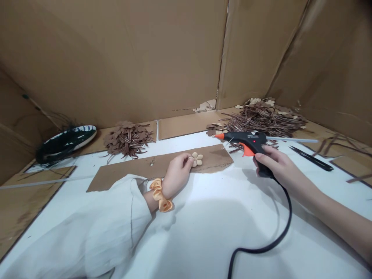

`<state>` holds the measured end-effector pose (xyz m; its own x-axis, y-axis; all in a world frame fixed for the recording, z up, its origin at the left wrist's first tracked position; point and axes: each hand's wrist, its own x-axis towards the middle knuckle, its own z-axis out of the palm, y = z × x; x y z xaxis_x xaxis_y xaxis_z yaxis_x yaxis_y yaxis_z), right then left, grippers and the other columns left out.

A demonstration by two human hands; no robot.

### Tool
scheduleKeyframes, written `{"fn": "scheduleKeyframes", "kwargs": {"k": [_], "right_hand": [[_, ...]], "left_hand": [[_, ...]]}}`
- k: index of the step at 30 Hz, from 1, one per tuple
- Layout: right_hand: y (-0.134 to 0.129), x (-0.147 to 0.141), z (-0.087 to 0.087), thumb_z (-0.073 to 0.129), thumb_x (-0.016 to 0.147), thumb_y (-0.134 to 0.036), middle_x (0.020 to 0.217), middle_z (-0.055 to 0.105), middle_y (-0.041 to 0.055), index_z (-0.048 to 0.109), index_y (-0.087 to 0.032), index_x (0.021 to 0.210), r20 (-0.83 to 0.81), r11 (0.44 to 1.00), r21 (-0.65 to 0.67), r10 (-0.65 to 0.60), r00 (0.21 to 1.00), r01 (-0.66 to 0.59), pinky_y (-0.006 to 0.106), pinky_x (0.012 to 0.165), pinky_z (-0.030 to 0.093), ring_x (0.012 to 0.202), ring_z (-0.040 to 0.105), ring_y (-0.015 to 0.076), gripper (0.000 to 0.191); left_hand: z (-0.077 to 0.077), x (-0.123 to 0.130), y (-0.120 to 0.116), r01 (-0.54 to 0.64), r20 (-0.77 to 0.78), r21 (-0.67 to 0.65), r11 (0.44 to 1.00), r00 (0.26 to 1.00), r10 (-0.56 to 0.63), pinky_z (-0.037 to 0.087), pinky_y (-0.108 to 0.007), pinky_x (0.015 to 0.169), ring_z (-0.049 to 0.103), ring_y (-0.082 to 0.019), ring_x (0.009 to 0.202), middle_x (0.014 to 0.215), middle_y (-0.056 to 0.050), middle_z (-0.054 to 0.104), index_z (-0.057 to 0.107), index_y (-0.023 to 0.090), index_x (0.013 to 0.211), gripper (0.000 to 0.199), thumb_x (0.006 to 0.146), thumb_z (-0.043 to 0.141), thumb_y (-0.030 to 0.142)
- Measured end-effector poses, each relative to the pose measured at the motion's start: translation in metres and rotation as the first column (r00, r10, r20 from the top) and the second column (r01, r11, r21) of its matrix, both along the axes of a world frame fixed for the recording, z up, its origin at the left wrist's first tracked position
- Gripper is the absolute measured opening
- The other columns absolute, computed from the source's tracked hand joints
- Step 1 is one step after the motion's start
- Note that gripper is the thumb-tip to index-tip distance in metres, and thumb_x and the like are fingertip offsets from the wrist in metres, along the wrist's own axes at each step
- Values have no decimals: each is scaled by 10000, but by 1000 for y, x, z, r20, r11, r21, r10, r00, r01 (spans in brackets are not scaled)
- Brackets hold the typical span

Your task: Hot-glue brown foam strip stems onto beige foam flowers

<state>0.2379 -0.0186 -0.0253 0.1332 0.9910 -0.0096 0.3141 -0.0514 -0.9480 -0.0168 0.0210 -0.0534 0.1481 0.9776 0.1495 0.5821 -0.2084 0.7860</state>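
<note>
Between the thumb and fingers of my left hand [178,175] is the edge of a cream flower cutout [198,158], held over a long cardboard strip [128,170]. Whether the flower rests on the strip I cannot tell. My right hand [270,161] is wrapped round the handle of a black glue gun [245,138] with an orange nozzle and trigger. Its nozzle points left, above and to the right of the flower. A clear glue stick [293,139] juts from the gun's back, and a small red light glows on its side.
Brown flower cutouts with strips [128,137] lie at the back left, beside a plate with dark threads [69,141]. A larger heap of brown strips [264,120] lies back right. Black tweezers [312,158] lie right. The gun's black cord [261,249] curves across the white table. Cardboard walls [116,58] stand behind.
</note>
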Motion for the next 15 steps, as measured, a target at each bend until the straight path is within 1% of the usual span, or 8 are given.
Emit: {"fn": "scheduleKeyframes", "kwargs": {"k": [3, 5, 7, 10, 13, 15], "right_hand": [[-3, -7, -4, 556, 750, -372, 632, 540, -34, 444, -222, 888, -100, 998, -2, 57, 993, -57, 259, 505, 439, 549, 514, 136, 232], [-4, -8, -6, 563, 748, -358, 609, 553, -39, 408, -226, 915, -68, 997, 9, 73, 995, -72, 265, 516, 430, 551, 526, 146, 263], [-4, -9, -8, 577, 748, -364, 570, 543, -43, 393, -229, 901, -16, 998, 23, 64, 998, -64, 267, 513, 413, 548, 521, 154, 274], [-7, -10, -11, 559, 775, -432, 549, 507, -38, 408, -229, 794, 26, 997, 21, 68, 997, -68, 265, 498, 393, 522, 484, 141, 254], [-11, -13, -14, 506, 794, -520, 543, 478, -14, 419, -220, 639, 75, 993, -4, 115, 991, -115, 265, 491, 377, 507, 446, 124, 349], [-13, -17, -15, 503, 779, -541, 548, 479, 3, 445, -209, 586, 116, 990, 18, 135, 984, -138, 270, 499, 372, 522, 441, 128, 388]], "left_hand": [[1, -1, 0, 2, 89, -22, 1000, 996, -1, 418, -258, 667, 578, -168, 703, 743, -50, 655, 593, 157, 710, 231, 858, 458, 273], [2, -1, 1, 1, 144, -31, 1000, 990, 3, 419, -253, 658, 574, -164, 695, 747, -54, 652, 591, 154, 709, 245, 862, 448, 280], [2, -2, 1, -2, 188, -37, 999, 982, 9, 415, -249, 645, 565, -160, 684, 738, -52, 645, 593, 152, 706, 247, 860, 454, 286], [0, -2, 1, -12, 235, -40, 999, 972, 21, 406, -246, 636, 540, -157, 671, 711, -44, 628, 601, 148, 703, 242, 851, 476, 292], [-1, -3, 1, -26, 267, -44, 999, 963, 37, 394, -243, 613, 510, -150, 651, 696, -37, 605, 602, 143, 730, 264, 864, 459, 320], [-2, -3, 0, -26, 289, -51, 998, 957, 40, 389, -240, 603, 500, -149, 656, 711, -38, 598, 602, 140, 754, 285, 874, 445, 346]]}}
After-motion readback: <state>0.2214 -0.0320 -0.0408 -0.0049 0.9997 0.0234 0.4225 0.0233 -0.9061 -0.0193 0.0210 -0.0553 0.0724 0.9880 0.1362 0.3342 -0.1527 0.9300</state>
